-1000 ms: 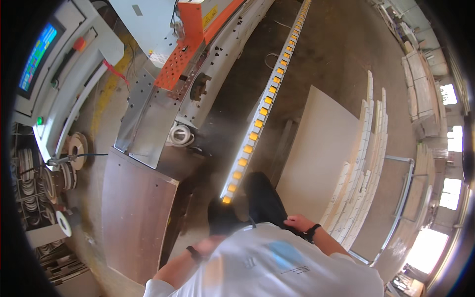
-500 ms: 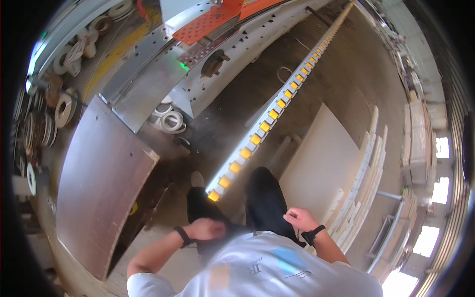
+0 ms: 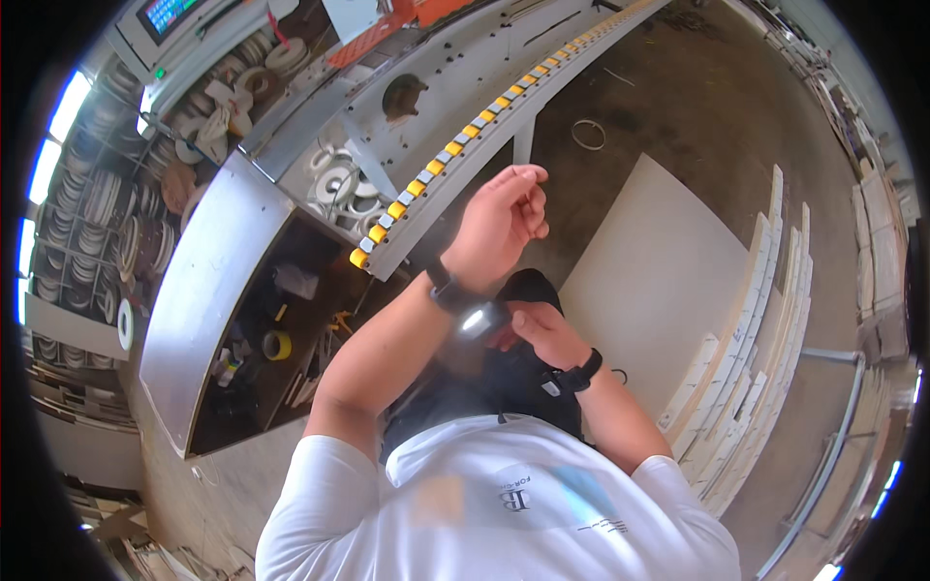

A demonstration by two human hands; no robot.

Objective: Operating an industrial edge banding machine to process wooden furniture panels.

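My left hand [image 3: 499,225] is raised in front of me, fingers loosely curled and nothing visible in them. On its wrist is a black strap with a watch-like device [image 3: 481,321], its face bright. Just beside that device, my right hand [image 3: 547,336] has its fingers bent and drawn together. Its fingertips are partly hidden, so I cannot tell whether they grip the device's edge. A second black wrist device [image 3: 573,376] sits on my right wrist. Beyond my left hand runs a long grey rail [image 3: 441,189] with yellow rollers [image 3: 416,188].
A machine with a screen [image 3: 170,15] stands at the far left. Below it is an open-fronted cabinet [image 3: 228,290] holding tape and tools. White edging rolls [image 3: 339,184] lie by the rail. A pale board [image 3: 659,242] and stacked white strips [image 3: 746,358] are at my right.
My left hand has risen and moved forward and right, its forearm now across my front. My right hand has moved left to beside the left wrist device. The view has turned, shifting the rail leftward.
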